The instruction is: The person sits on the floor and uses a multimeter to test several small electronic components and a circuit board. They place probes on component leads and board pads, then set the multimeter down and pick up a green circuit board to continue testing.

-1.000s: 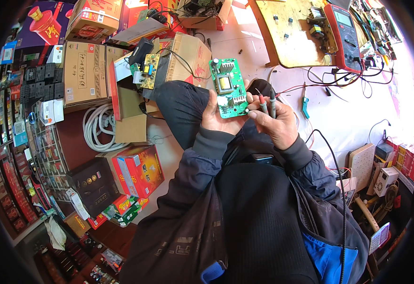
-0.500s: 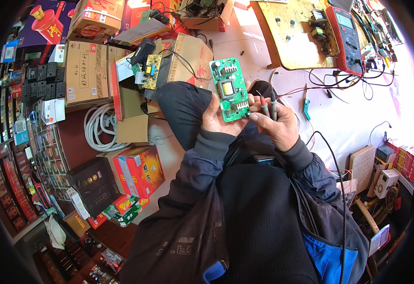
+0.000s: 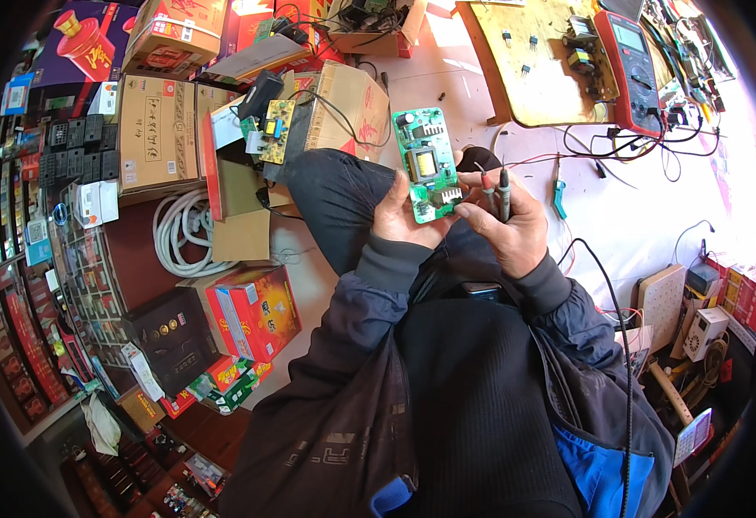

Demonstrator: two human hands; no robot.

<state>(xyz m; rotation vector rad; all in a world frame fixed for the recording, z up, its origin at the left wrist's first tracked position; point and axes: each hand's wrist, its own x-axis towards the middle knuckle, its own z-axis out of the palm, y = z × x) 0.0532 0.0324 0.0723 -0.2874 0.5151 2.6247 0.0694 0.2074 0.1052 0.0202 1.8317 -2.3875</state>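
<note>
A green circuit board point(image 3: 413, 148), with a yellow-wound transformer and silver heat sinks on it, is tilted up in front of me. My left hand point(image 3: 402, 216) grips its lower end, the thumb along the left edge. Two multimeter probes, one red point(image 3: 488, 192) and one black point(image 3: 505, 194), stand between the fingers of my right hand point(image 3: 516, 226), their tips pointing up and away from the board. The right thumb reaches to the board's lower right edge. A red multimeter point(image 3: 628, 73) lies on the wooden bench at the upper right.
The wooden bench point(image 3: 529, 82) carries loose components and another board. Test leads point(image 3: 589, 155) run below it, near a teal-handled tool point(image 3: 559, 198) on the floor. At left, an open carton point(image 3: 244, 186) holds a yellow board point(image 3: 277, 129); a coiled white hose point(image 3: 179, 233) lies beside it.
The green board has turned and tilted slightly in my left hand, its top shifting right. My right hand has moved a little with the probes.
</note>
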